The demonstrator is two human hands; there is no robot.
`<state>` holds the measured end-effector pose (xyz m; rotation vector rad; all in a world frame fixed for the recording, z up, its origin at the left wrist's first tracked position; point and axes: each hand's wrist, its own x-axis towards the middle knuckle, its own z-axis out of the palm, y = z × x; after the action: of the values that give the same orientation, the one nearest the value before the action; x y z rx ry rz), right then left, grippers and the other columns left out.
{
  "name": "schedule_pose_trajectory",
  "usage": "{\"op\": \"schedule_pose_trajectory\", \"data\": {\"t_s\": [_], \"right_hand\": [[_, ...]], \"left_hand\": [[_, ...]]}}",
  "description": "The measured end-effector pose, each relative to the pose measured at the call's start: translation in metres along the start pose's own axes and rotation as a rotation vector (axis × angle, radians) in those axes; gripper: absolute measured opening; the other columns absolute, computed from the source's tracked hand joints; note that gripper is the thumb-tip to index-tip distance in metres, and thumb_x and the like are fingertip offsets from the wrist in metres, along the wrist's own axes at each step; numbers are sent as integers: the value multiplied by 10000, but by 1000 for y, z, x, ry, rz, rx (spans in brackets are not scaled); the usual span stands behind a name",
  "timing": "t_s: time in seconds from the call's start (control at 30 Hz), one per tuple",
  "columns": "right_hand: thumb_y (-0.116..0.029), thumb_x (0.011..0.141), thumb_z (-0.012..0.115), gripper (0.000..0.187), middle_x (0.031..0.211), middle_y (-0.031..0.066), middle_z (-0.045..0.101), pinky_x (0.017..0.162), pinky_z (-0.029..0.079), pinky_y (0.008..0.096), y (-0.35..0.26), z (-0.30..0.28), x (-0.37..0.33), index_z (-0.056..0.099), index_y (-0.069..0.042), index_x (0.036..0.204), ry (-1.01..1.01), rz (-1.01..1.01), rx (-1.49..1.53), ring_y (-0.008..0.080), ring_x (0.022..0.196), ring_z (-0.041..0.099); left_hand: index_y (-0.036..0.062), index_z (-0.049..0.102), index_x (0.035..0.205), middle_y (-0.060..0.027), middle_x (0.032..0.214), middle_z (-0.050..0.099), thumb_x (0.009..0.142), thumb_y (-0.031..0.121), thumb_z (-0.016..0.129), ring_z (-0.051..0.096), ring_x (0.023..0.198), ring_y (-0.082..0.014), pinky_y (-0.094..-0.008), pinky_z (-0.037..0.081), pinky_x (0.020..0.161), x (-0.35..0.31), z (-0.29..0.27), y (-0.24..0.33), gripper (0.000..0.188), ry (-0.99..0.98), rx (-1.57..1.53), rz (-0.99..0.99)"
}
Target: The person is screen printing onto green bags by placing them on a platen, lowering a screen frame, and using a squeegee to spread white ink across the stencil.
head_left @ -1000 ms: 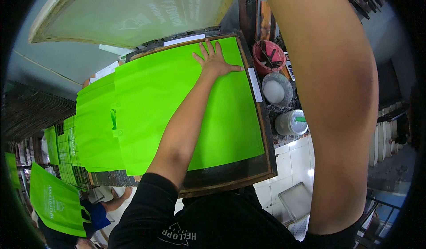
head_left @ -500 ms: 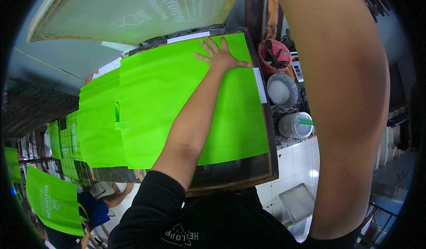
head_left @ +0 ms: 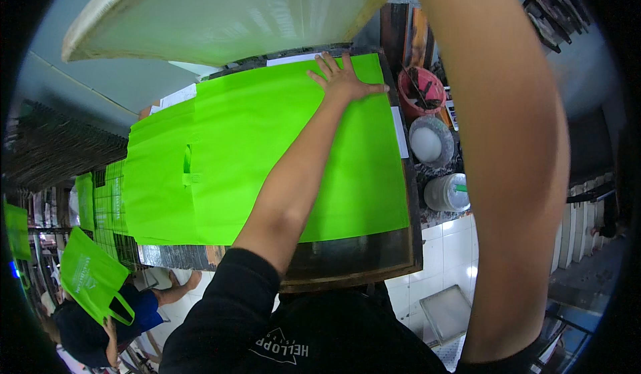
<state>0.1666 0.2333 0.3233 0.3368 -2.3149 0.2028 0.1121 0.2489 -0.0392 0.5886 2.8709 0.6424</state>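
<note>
My left hand (head_left: 342,82) lies flat with spread fingers on the upper right part of a bright green fabric bag (head_left: 267,154), its thumb near the bag's right edge. The bag is spread on a dark framed board (head_left: 354,257); a handle slot shows on its left part. On the right my raised right arm (head_left: 504,154) runs up past the top edge, and my right hand is out of view. Above the bag's far edge stands a tilted printing screen (head_left: 234,24) with pale mesh; its lettering is blurred. Whether my right hand touches the screen is hidden.
Right of the board are a pink bucket (head_left: 422,94), a bowl with white contents (head_left: 427,142) and a white tub (head_left: 446,192) with a green stick. At lower left a person holds a printed green bag (head_left: 90,274). Dark racks (head_left: 60,144) stand left.
The whole view has shifted slightly to the right in the picture. My left hand keeps its place on the bag. The person at lower left has tilted the green bag, showing its handle.
</note>
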Motion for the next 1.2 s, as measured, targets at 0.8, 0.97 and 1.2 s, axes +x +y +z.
{"op": "schedule_pose_trajectory", "data": {"t_s": [0.8, 0.97, 1.2], "right_hand": [[-318, 899, 684, 266, 748, 98, 662, 673, 527, 433, -105, 90, -303, 651, -80, 783, -631, 74, 272, 296, 779, 654], [-280, 857, 739, 262, 735, 93, 634, 654, 508, 400, -115, 90, -329, 622, -66, 763, -701, 23, 273, 292, 727, 629], [-172, 787, 725, 164, 752, 50, 598, 633, 505, 370, -121, 116, -342, 588, -88, 820, -453, -152, 126, 245, 744, 606]], "left_hand": [[-12, 683, 737, -63, 567, 626, 972, 242, 696, 533, 435, -96, -238, 384, 447, -380, -53, -165, 347, -214, -1304, -442], [2, 680, 733, -48, 581, 632, 964, 202, 695, 524, 434, -94, -239, 367, 439, -377, -53, -162, 305, -209, -1325, -442], [11, 691, 757, -56, 619, 660, 943, 161, 696, 525, 440, -89, -247, 375, 430, -382, -51, -167, 239, -231, -1258, -463]]}}
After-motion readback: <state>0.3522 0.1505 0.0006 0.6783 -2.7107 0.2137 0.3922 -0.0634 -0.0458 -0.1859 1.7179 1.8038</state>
